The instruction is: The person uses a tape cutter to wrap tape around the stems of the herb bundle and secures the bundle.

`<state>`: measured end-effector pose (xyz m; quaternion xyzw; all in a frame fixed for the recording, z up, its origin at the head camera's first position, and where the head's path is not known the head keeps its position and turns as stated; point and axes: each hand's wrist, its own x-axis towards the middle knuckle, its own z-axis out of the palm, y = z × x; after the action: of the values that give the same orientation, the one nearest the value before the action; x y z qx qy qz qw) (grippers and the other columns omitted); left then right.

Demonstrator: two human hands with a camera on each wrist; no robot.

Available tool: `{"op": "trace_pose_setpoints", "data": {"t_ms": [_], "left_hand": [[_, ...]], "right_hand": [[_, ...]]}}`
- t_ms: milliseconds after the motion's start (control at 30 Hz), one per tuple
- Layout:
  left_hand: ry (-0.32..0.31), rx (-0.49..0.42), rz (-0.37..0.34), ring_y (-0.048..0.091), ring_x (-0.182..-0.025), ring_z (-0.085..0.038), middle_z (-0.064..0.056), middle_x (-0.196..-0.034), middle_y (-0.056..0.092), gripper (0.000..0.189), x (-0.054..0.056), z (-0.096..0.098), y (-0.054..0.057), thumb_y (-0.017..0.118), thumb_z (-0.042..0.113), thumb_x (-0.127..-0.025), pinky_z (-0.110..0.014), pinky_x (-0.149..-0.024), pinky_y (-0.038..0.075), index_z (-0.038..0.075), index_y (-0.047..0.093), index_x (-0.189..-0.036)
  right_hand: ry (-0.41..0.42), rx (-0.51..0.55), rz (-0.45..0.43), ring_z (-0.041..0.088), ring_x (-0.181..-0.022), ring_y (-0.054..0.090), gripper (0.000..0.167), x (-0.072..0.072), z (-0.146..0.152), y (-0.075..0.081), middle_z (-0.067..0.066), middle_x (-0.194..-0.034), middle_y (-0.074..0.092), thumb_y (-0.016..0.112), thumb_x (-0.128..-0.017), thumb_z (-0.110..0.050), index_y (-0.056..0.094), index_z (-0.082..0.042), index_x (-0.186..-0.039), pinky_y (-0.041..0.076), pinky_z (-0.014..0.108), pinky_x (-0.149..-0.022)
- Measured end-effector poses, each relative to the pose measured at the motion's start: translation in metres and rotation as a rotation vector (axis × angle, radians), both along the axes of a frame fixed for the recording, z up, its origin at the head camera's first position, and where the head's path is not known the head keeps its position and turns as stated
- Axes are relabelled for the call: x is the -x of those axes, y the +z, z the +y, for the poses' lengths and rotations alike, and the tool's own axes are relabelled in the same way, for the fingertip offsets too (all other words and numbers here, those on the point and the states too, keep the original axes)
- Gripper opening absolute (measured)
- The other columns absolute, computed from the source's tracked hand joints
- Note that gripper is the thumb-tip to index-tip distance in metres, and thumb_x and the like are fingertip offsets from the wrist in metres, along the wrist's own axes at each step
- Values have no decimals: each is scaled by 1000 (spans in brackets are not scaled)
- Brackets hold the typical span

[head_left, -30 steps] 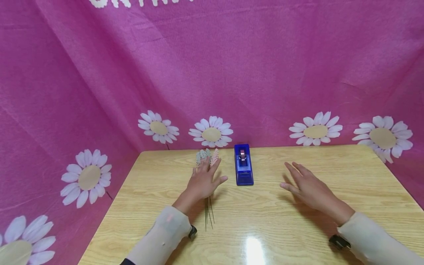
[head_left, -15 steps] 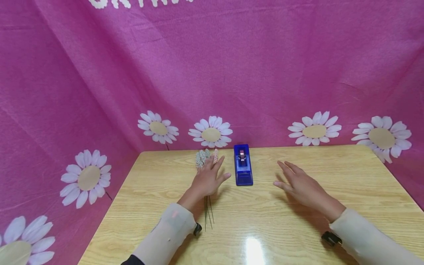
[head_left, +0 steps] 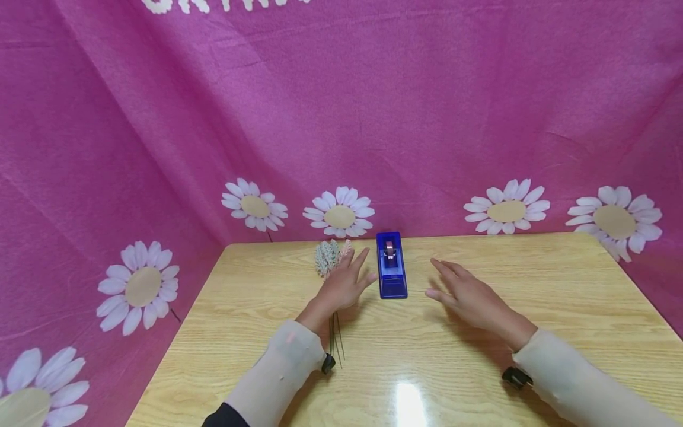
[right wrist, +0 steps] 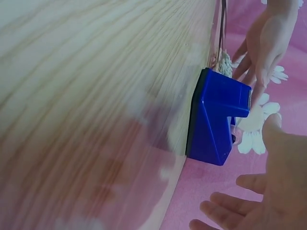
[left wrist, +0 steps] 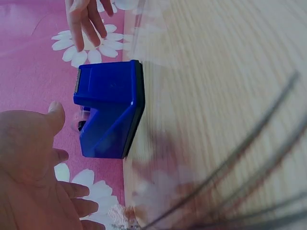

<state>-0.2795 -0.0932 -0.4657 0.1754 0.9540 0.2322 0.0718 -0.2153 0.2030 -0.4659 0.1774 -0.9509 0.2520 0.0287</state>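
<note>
A blue tape dispenser (head_left: 392, 279) stands near the back of the wooden table, a small roll showing in its top. My left hand (head_left: 341, 287) hovers just left of it, fingers spread and holding nothing. Below that hand lies a bunch of dried flowers (head_left: 326, 258) with pale green and pink heads; the hand hides the middle of their thin stems (head_left: 336, 341). To the dispenser's right, my right hand (head_left: 469, 296) is held over the table with extended fingers, nothing in it. Both wrist views show the dispenser (left wrist: 110, 110) between the hands, apart from the fingers.
The wooden table (head_left: 560, 284) reaches back to a pink cloth (head_left: 416, 118) printed with large white daisies. This cloth also hangs along the left side. A bright light reflection lies on the tabletop at the front.
Both hands have moved inward toward the tape dispenser, the left one rightward and the right one leftward. More of the flower heads shows now. Dispenser and flowers have stayed in place.
</note>
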Motion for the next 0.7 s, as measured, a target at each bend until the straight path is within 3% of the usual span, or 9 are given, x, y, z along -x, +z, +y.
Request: {"op": "trace_pose_setpoints", "data": {"t_ms": [433, 700], "left_hand": [[-51, -137, -58, 28, -150, -48, -23, -170, 16, 67, 12, 17, 2, 43, 45, -110, -66, -117, 30, 23, 15, -167], [-50, -206, -76, 27, -153, -39, -21, -168, 25, 66, 19, 24, 2, 50, 32, -110, -58, -121, 27, 18, 18, -167]], "right_hand": [[48, 83, -31, 48, -130, 55, 73, 7, -18, 1, 27, -152, 44, 50, -107, -51, 31, -7, -162, 41, 66, -107], [55, 179, -70, 43, -127, 57, 70, 17, -29, -3, 26, -147, 51, 51, -107, -50, 38, -4, -158, 46, 63, -104]]}}
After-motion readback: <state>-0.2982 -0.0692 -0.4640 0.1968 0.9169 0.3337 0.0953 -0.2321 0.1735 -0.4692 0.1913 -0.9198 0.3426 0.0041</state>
